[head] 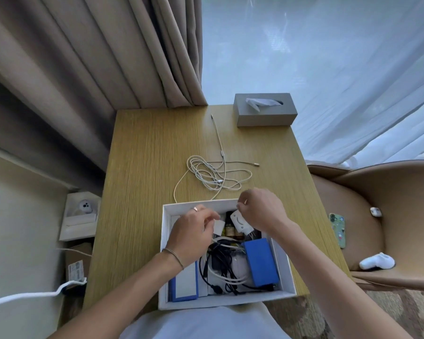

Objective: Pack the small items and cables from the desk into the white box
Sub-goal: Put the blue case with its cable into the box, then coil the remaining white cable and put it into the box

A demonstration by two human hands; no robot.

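The white box point(165, 253) sits at the near edge of the wooden desk point(145, 167). Inside lie a blue case point(261, 261), a blue-edged flat item point(184, 282), tangled black and white cables point(220, 267) and small dark bottles point(229, 227). My right hand point(260, 207) pinches a white charger plug point(239, 222) over the box's far end. My left hand point(194, 231) holds a small white block point(218, 226) beside it, above the cables. A loose white cable coil point(216, 176) and a thin beige cable point(218, 138) lie on the desk beyond the box.
A grey tissue box point(264, 110) stands at the desk's far right corner. A tan chair point(382, 216) at the right holds a phone point(338, 230), an earbud case point(375, 211) and a white sock point(377, 261). Curtains hang behind. Boxes sit on the floor at left.
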